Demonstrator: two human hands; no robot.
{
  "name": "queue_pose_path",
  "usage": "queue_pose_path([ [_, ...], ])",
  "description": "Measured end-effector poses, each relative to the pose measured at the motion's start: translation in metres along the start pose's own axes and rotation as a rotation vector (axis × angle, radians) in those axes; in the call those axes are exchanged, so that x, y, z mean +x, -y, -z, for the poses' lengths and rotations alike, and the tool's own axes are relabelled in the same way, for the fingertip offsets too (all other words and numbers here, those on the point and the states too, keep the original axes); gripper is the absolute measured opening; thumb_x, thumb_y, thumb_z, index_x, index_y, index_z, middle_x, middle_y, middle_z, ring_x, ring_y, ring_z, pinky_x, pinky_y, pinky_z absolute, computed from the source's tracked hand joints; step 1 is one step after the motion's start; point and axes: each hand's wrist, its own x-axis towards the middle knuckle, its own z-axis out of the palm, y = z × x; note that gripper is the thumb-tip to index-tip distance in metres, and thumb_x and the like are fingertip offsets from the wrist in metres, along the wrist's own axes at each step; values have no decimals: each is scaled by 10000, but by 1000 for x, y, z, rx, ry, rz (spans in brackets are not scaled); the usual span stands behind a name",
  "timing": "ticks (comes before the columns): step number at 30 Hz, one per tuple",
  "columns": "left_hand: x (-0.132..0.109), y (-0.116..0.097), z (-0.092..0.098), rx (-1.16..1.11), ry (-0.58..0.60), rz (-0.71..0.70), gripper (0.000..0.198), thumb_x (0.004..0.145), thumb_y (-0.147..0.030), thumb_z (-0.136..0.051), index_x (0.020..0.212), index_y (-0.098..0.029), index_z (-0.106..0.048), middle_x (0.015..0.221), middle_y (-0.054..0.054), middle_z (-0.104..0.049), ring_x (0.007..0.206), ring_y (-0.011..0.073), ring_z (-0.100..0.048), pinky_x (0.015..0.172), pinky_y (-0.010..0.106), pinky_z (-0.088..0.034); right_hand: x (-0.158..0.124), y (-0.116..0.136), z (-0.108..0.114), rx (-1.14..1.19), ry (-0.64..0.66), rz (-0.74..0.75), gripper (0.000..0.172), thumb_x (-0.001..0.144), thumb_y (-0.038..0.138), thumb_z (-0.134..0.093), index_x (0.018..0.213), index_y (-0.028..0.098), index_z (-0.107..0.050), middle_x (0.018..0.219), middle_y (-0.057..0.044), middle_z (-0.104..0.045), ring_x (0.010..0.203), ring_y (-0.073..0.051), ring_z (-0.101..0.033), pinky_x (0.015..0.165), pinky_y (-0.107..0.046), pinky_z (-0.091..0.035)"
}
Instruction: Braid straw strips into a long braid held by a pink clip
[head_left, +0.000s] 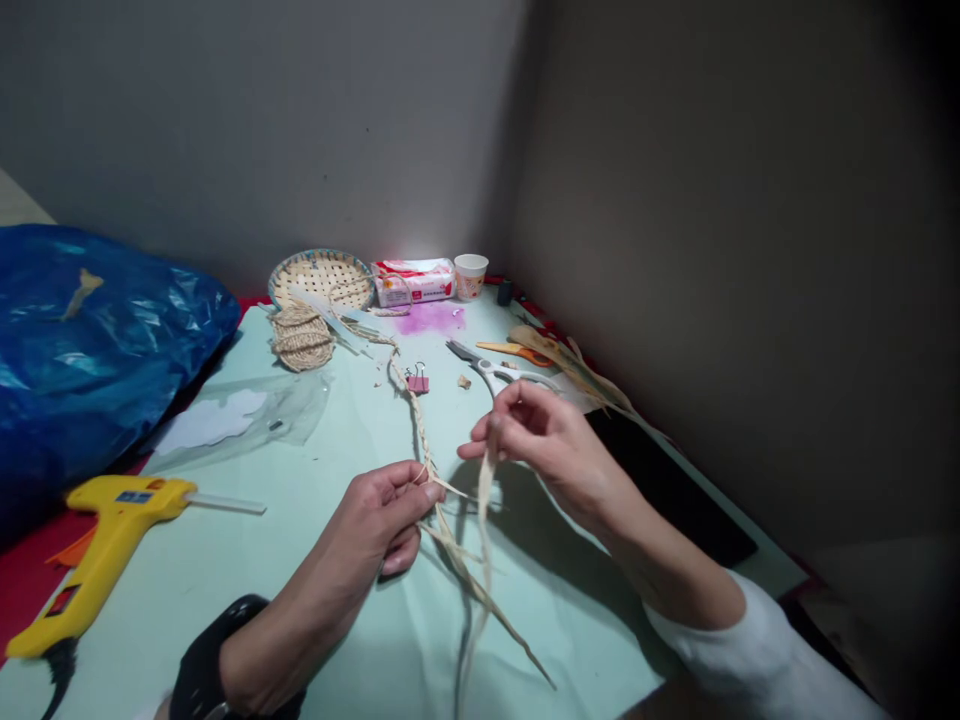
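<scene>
My left hand point(386, 515) pinches the near end of a braided straw cord point(415, 415) that runs away across the pale green table cover point(322, 560). My right hand point(536, 435) is raised a little to the right, fingers closed on one loose pale straw strip point(486, 500) that hangs down from it. Several other loose strips point(480, 590) trail from the braid toward the near edge. A dark watch sits on my left wrist.
A yellow glue gun point(105, 545) lies at the near left, beside a blue plastic bag point(90, 340). Farther back are a woven tray point(322, 278), a coil of braid point(302, 338), a pink binder clip point(418, 381), scissors point(487, 368), a tissue pack point(415, 281) and a paper cup point(470, 275). Walls close the back and right.
</scene>
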Motion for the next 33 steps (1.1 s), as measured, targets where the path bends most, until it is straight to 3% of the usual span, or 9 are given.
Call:
queue_pose_path([
  [4, -3, -2, -1, 1, -19, 26, 221, 823, -314, -616, 715, -159, -502, 592, -92, -308, 371, -3, -211, 372, 195, -90, 3, 2, 11, -75, -29, 21, 167, 835, 282, -585, 779, 200, -450, 631, 56, -513, 481, -94, -562, 454, -197, -401],
  [7, -4, -3, -1, 6, -23, 18, 211, 824, -309, -617, 723, -153, -516, 600, -88, -318, 374, -6, -222, 374, 193, -94, 1, -2, 7, -160, 56, 15, 143, 887, 309, -525, 821, 189, -486, 690, 22, -587, 424, -63, -458, 413, -194, -357],
  [10, -3, -4, -2, -3, -13, 8, 190, 824, -301, -613, 738, -151, -534, 605, -87, -322, 371, -6, -218, 365, 192, -98, -1, -9, -4, -314, 90, 27, 114, 907, 297, -500, 884, 188, -525, 777, -7, -660, 462, -69, -464, 452, -201, -363],
  [14, -1, -4, -2, -34, -7, 4, 165, 822, -287, -606, 745, -154, -545, 596, -91, -314, 374, 1, -195, 355, 188, -118, -3, -16, -12, -498, 65, 116, 65, 903, 248, -510, 911, 203, -556, 722, 18, -657, 562, -96, -526, 539, -210, -381],
  [22, -2, -3, -1, -63, -14, 20, 183, 797, -312, -626, 728, -161, -549, 574, -94, -295, 379, 9, -186, 352, 180, -131, -3, -17, -7, -304, 205, -24, 104, 901, 256, -501, 871, 193, -577, 770, -27, -674, 688, -151, -625, 668, -271, -468],
  [29, -1, -3, -4, -80, -46, 17, 193, 754, -317, -656, 708, -167, -543, 579, -94, -311, 370, 4, -193, 347, 175, -128, 0, -17, -13, -357, 72, 2, 111, 847, 245, -580, 815, 167, -652, 781, -12, -631, 696, -124, -522, 617, -225, -391],
  [33, -1, -3, -4, -79, -40, -4, 175, 763, -305, -640, 707, -161, -558, 571, -93, -314, 370, 4, -203, 344, 172, -137, 0, -20, -20, -332, 92, -4, 121, 845, 215, -561, 788, 156, -650, 730, -4, -615, 683, -123, -509, 630, -230, -393],
])
